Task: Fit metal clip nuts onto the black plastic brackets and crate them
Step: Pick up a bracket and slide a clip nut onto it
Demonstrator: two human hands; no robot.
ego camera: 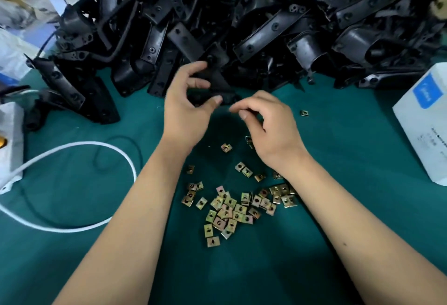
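My left hand (187,109) grips one black plastic bracket (217,87) at the near edge of the heap, fingers curled over its top and thumb under its lower edge. The bracket sits just above the green table (338,150); whether it touches the table I cannot tell.

My right hand (266,125) is just beside it, fingers curled, thumb and forefinger pinched together close to the bracket's near end. That spot is blurred, so I cannot tell whether a clip nut is held between them.

The pile of black brackets (242,19) fills the far side of the table from left to right, parts lying crossed over one another. The loose clip nuts (232,210) lie between my forearms in a scattered cluster, brass-coloured, flat on the table. One stray clip nut (304,112) lies apart to the right of my right hand.

A white box (425,121) with a blue label stands at the right edge. A white cable (96,146) loops across the table at left, running to a white power strip (9,145) at the left edge.
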